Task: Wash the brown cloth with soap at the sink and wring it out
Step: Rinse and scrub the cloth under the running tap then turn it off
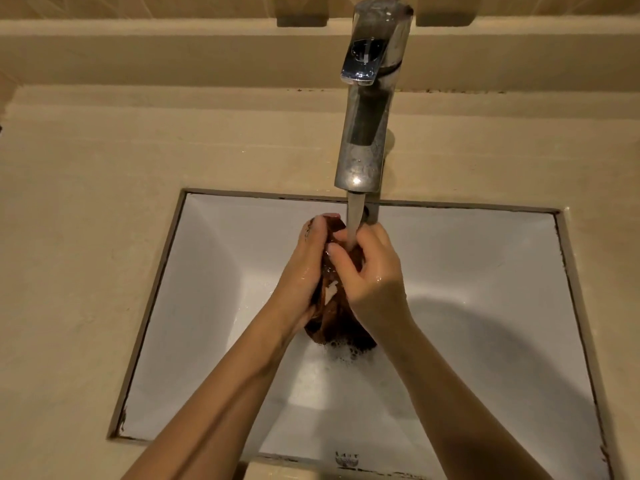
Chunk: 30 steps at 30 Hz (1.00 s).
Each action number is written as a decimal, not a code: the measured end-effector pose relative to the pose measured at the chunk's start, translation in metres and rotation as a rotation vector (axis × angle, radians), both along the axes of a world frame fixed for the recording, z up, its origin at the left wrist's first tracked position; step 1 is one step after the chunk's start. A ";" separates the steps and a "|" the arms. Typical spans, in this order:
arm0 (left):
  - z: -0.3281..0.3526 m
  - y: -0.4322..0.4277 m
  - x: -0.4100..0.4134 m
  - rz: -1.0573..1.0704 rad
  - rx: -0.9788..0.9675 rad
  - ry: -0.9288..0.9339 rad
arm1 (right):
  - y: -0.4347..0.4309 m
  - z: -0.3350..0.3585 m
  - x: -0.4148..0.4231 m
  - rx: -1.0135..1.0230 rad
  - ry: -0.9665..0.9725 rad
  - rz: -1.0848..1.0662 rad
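The wet brown cloth [337,318] hangs bunched between both hands over the middle of the white sink [485,271]. My left hand [304,268] grips its left side, fingers curled over the top. My right hand [372,275] grips the right side, with the thumb and fingers pinching the upper part. Water [354,223] runs from the chrome tap [367,126] onto the top of the cloth between my hands. Soap suds [341,356] cling under the cloth's lower end, and a white fleck of foam sits on its front.
A beige stone counter [86,237] surrounds the rectangular basin, with a raised ledge [173,50] behind it. The tap stands at the basin's far edge, its lever on top. Water drops lie on the sink's left slope.
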<state>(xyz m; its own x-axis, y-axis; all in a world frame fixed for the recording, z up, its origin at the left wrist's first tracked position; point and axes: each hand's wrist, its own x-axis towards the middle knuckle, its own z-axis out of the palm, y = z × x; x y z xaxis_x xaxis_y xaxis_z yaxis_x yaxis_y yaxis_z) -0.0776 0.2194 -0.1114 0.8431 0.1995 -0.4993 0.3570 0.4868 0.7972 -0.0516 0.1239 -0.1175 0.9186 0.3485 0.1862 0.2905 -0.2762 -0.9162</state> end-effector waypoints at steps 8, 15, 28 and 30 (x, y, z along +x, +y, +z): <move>0.010 -0.016 0.003 0.133 -0.336 0.029 | -0.011 0.001 0.019 0.159 0.625 -0.073; 0.004 -0.006 0.013 0.319 -0.181 0.072 | -0.030 0.007 0.004 0.019 0.637 0.187; -0.010 -0.029 0.014 0.210 0.559 0.142 | 0.009 -0.003 0.013 -0.193 0.438 -0.338; -0.010 -0.025 0.012 0.198 0.582 0.159 | 0.012 -0.006 0.016 -0.277 0.433 -0.316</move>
